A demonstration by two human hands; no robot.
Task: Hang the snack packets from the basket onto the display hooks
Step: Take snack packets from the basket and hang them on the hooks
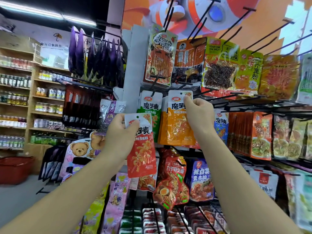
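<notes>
- A shop aisle: a display rack (128,65) of black hooks crowded with hanging snack packets. My landmark is the green packet (149,107), which already hangs on its hook.
- Far to the left of the green packet and lower, a red basket (15,168) sits on the floor, below wooden shelves of bottles (15,81).
- My right hand (198,114) is just right of the green packet. Its fingertips pinch the top right corner of an orange packet (177,125), which hangs long axis upright beside the green one.
- The orange packet's punched hole shows as a dark dot near its top edge. The hook (184,84) meant for it pokes out just above, to the upper right of the green packet. I cannot tell whether the hole is over the tip; it looks unthreaded.
- My left hand (121,130) is below and left of the green packet, fingers curled round the white top of a red packet (143,156). That packet dangles upright, partly across the green packet's lower half.
- The right hand is the nearer to the hook, so I judge the next move to be lifting the orange packet's hole up onto that tip. The red one waits.
</notes>
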